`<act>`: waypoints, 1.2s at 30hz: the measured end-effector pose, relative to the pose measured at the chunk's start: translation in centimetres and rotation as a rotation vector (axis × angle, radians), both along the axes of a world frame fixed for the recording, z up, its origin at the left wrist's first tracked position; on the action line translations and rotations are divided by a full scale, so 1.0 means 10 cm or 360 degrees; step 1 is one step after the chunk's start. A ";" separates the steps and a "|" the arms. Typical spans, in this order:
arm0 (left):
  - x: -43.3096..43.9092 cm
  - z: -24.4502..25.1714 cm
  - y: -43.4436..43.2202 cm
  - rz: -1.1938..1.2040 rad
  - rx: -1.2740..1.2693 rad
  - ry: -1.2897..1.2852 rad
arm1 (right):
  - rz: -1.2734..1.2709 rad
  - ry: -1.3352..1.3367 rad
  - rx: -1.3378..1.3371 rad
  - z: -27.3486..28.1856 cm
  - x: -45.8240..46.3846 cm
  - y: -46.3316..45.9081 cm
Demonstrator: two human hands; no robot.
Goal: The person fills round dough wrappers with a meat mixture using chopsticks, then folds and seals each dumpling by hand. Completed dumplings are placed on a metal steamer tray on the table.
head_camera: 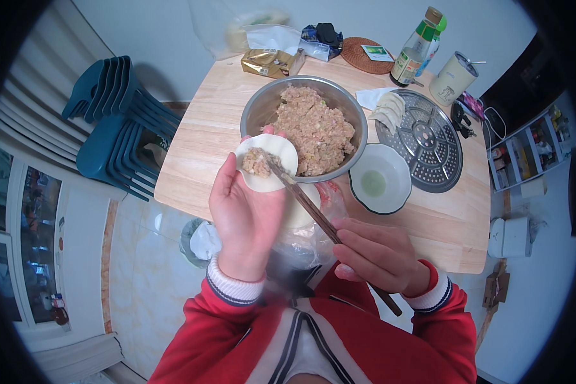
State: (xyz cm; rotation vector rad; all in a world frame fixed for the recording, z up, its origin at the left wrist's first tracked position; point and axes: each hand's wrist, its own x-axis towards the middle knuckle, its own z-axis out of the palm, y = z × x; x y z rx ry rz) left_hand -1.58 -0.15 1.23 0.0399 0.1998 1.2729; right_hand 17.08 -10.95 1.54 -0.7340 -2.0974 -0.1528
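On the palm and fingers of my left hand [249, 211] lies a round dumpling wrapper [261, 185], with a lump of minced-meat filling [255, 162] on it. My right hand [377, 252] grips a pair of brown wooden chopsticks [312, 209], their tips touching the filling. Just beyond my left fingertips stands a steel bowl [249, 113] holding a large mass of meat filling [314, 129]. Below it, a stack of wrappers [301, 211] in a clear plastic bag [300, 247] is partly hidden by my left hand.
Right of the steel bowl are a white scalloped bowl [393, 168] of liquid and a perforated steamer plate [432, 161] bearing folded dumplings [389, 111]. A sauce bottle [408, 60], a cup [452, 79] and a tissue pack [271, 62] line the back. Stacked blue chairs [108, 149] stand left.
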 end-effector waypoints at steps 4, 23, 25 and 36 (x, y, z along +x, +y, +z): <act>-0.01 -0.01 0.01 0.0032 0.0009 0.0092 | 0.0045 -0.0052 -0.0066 0.06 0.05 -0.04; -0.04 0.00 0.05 -0.0281 0.0360 0.0053 | -0.0433 0.1871 -0.0961 0.09 0.24 0.09; -0.04 0.00 0.04 -0.0293 0.0350 0.0060 | -0.0466 0.1998 -0.1087 0.12 0.22 0.16; -0.06 -0.05 0.05 -0.0300 0.0284 -0.0024 | -0.0387 0.2181 -0.1107 0.15 0.23 0.25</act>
